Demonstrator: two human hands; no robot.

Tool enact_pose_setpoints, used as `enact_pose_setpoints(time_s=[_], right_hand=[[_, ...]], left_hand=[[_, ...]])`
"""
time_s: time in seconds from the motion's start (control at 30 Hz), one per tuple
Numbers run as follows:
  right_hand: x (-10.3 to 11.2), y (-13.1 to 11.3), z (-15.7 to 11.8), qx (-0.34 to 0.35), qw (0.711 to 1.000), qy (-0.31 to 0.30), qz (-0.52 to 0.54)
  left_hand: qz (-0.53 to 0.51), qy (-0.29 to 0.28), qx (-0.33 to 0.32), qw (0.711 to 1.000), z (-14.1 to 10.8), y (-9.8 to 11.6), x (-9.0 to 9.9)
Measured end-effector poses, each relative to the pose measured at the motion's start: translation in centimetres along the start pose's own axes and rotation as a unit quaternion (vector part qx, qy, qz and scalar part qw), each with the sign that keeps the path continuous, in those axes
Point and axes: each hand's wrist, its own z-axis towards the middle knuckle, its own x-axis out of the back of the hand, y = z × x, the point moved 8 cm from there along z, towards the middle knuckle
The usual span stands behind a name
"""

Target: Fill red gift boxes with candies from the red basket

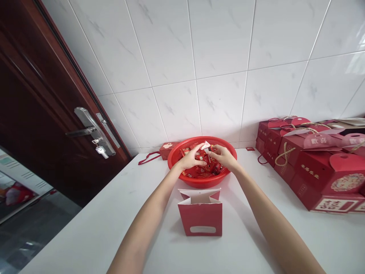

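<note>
A red plastic basket (203,183) with a perforated rim stands near the wall and holds several small wrapped candies, mostly in red wrappers. Both of my hands reach into it. The thumb and forefinger of my left hand (190,160) are spread apart, with the forefinger tip against a white-and-red wrapped candy (205,146). From the other side, my right hand (224,157) pinches at that candy with bent fingers; part of its grip is hidden. A red paper gift bag (201,220) stands upright between my forearms, its top open and a pale oval on its front.
Red gift boxes (302,163) with rope handles are stacked at right. A small red box (168,151) with a ribbon lies behind the basket's left side, and a red packet (250,149) lies right. A dark door (54,95) with keys stands beyond the white table's (125,213) left edge.
</note>
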Motion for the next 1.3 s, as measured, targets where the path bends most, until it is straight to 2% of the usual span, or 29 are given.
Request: enact_pose_setpoints(time_s=[0.07, 0.23, 0.43, 0.53, 0.7, 0.83, 0.9, 0.97, 1.07, 1.13, 1.2, 1.3], right_hand=[[0.1, 0.1, 0.2, 0.004, 1.000, 0.008, 0.005], [0.3, 0.4, 0.3, 0.000, 1.000, 0.021, 0.022], [1.0, 0.9, 0.4, 0.006, 0.998, 0.060, 0.022], [1.2, 1.0, 0.4, 0.011, 0.997, 0.072, 0.028], [1.0, 0.3, 0.1, 0.022, 0.998, 0.053, 0.034], [0.1, -0.5, -0.3, 0.038, 0.999, -0.005, 0.023], [-0.3, -1.0, -0.4, 0.051, 0.998, -0.027, 0.016], [-0.5, -1.2, -0.4, 0.053, 0.997, -0.039, 0.036], [-0.9, -1.0, -0.5, 0.021, 0.990, -0.065, 0.121], [-0.7, -0.5, -0.4, -0.010, 0.985, -0.050, 0.165], [0.2, 0.0, -0.2, -0.025, 0.982, 0.003, 0.189], [1.1, 0.1, 0.0, -0.003, 0.974, 0.058, 0.217]], left_hand=[[-0.007, 0.020, 0.010, 1.000, 0.0, -0.3, 0.2], [-0.047, 0.115, 0.037, 0.992, 0.0, -1.2, 1.6], [0.021, 0.162, -0.023, 0.986, 0.5, -1.1, 2.6], [0.030, 0.172, -0.025, 0.984, 0.5, -1.3, 2.9], [0.040, 0.142, 0.003, 0.989, 0.4, -1.2, 2.3], [-0.015, 0.048, -0.030, 0.998, 0.3, 0.1, 0.4], [-0.021, 0.022, -0.055, 0.998, 0.2, 0.7, -0.1], [-0.018, 0.042, -0.084, 0.995, 0.1, 1.2, 0.2], [-0.050, 0.095, -0.116, 0.987, 0.1, 1.5, 1.3], [-0.079, 0.117, -0.115, 0.983, 0.1, 1.4, 1.8], [-0.101, 0.120, -0.097, 0.983, 0.1, 1.2, 1.9], [-0.135, 0.068, -0.043, 0.988, 0.2, 0.6, 1.1]])
